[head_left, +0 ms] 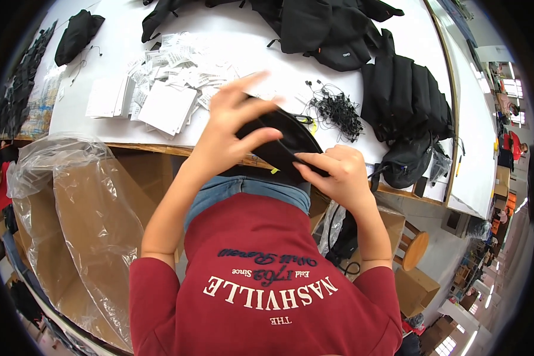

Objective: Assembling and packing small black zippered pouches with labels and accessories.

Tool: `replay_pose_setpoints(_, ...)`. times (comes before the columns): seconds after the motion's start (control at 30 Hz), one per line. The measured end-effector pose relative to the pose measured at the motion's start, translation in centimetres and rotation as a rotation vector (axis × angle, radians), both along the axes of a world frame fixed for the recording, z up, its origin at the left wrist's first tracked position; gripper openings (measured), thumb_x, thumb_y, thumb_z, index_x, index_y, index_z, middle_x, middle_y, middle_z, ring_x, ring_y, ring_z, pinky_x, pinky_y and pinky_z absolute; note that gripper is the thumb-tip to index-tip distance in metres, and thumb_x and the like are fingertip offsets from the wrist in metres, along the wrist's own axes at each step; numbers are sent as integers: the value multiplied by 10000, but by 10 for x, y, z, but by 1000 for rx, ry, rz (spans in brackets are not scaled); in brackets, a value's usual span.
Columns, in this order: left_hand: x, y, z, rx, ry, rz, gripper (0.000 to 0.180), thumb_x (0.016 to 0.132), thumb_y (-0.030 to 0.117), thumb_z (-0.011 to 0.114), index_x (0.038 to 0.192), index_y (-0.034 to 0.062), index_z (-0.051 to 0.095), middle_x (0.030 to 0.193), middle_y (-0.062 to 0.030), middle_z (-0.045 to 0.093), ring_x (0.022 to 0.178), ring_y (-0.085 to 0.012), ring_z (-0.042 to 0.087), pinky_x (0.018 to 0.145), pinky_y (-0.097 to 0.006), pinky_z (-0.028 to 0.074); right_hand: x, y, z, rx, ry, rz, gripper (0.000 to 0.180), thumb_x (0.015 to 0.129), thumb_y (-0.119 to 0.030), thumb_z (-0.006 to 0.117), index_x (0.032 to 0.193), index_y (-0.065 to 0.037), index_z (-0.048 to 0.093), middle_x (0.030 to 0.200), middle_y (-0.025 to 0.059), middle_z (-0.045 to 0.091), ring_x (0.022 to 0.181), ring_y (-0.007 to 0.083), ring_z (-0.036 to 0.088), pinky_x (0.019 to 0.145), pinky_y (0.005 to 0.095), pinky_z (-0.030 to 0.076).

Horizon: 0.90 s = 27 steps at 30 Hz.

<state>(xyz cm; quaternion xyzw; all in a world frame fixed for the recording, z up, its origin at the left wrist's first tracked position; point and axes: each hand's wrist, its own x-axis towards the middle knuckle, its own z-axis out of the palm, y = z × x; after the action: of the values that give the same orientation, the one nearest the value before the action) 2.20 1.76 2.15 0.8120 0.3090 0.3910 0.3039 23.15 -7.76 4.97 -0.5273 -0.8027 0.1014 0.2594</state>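
Observation:
A black fabric bag (282, 137) is tilted at the table's near edge, in front of my body. My right hand (337, 171) pinches its right edge between thumb and fingers. Over the bag's left side, my left hand (228, 121) has its fingers spread and slightly blurred, with nothing seen in them. Whether its fingertips touch the fabric I cannot tell. A small yellow tag (275, 171) shows by the bag's lower edge. Just beyond the bag lies a tangled heap of black tag strings (337, 110).
White paper tags (181, 68) lie heaped at the left, beside white card stacks (167, 107). Black bags (323, 35) cover the table's back, and folded ones (406, 95) stand at right. A plastic-lined cardboard box (89, 207) stands below left; a wooden stool (415, 250) is at right.

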Motion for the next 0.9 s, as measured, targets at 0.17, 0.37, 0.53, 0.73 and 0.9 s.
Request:
replay_pose_setpoints(0.17, -11, -21, -45, -845, -938, 3, 858, 753, 268, 798, 1415, 43, 302, 1431, -103, 349, 1308, -250, 366, 1065, -380, 323, -19, 6, 4, 81, 174, -111, 185, 666, -123, 806, 828, -76, 730, 487, 11, 473, 419, 142, 412, 432, 296, 298)
replay_pose_setpoints(0.37, -7, -25, -39, -1343, -1158, -23, 504, 856, 183, 691, 1297, 71, 476, 1190, -62, 582, 1111, -199, 559, 939, -359, 467, -52, -3, -14, 2, 813, -386, 130, 945, -100, 576, 975, -38, 687, 558, -71, 466, 480, 0, 308, 447, 204, 207)
replay_pose_setpoints(0.53, 2, -17, -30, -1218, -1190, 83, 328, 887, 185, 648, 1181, 59, 576, 1093, -52, 645, 1013, -191, 614, 903, -358, 496, -67, -12, -32, -97, 1059, -482, 135, 960, -81, 535, 1079, -37, 581, 550, -83, 414, 498, -13, 279, 464, 197, 187)
replay_pose_setpoints(0.73, -2, -14, -32, -1241, -1186, 171, 380, 863, 96, 667, 1218, 49, 540, 1128, -67, 617, 1043, -196, 594, 915, -337, 484, -53, -15, -35, -244, 925, -289, 287, 828, -50, 687, 1094, -54, 581, 590, -49, 445, 526, 34, 401, 504, 195, 296)
replay_pose_setpoints(0.9, -5, -9, -36, -1214, -1242, 261, 270, 905, 167, 625, 1146, 47, 600, 1078, -72, 652, 969, -192, 633, 864, -345, 521, -44, -15, -38, -104, 919, -234, 304, 761, 14, 719, 1038, -33, 602, 740, 8, 537, 627, 72, 500, 583, 203, 400)
